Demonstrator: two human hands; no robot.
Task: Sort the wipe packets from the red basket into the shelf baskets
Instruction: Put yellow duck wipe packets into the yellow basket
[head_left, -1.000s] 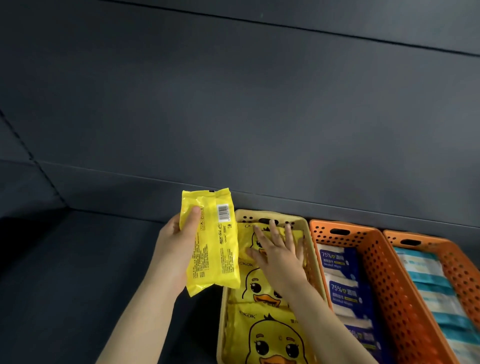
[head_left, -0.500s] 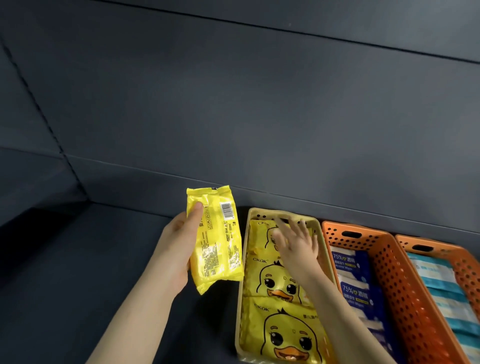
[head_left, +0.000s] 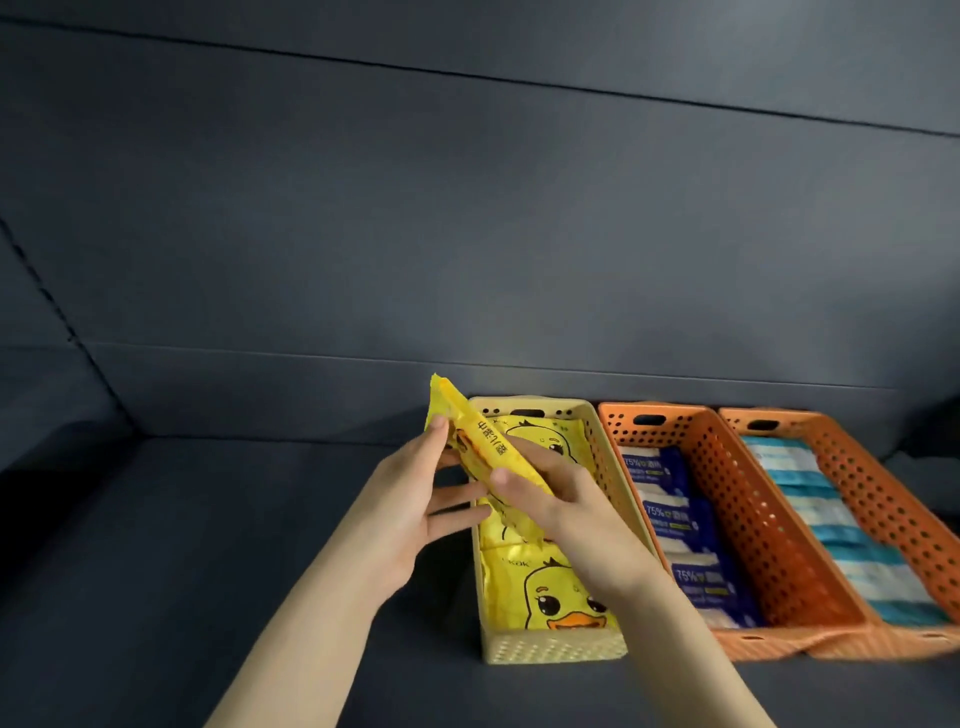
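held packet: a yellow wipe packet (head_left: 485, 439), turned edge-on and tilted, its top corner poking up past the back-left corner of the cream basket (head_left: 556, 647) and its low end over that basket's left half
left hand (head_left: 410, 499): at the cream basket's left rim, thumb pressed on the packet's upper part; two fingers stick out straight below it
right hand (head_left: 561, 499): over the middle of the cream basket, thumb across the packet's near face, fingers wrapped round the far side, so both hands have hold of the same packet
cream basket: loaded with flat yellow duck packets (head_left: 566, 597) face up, front one in plain sight, back ones half under the hands
first orange basket (head_left: 753, 493): tight against the cream basket's right side, holding a row of dark blue packets (head_left: 670, 519) marked 75%
second orange basket (head_left: 883, 499): one further right again, touching the first, filled with white-and-teal packets (head_left: 826, 514)
edges: all three baskets sit back close to the dark rear panel (head_left: 467, 208); the furthest one from the cream basket runs out of frame
open room: bare dark shelf (head_left: 208, 545) spreads left of the cream basket, plus a strip in front of it
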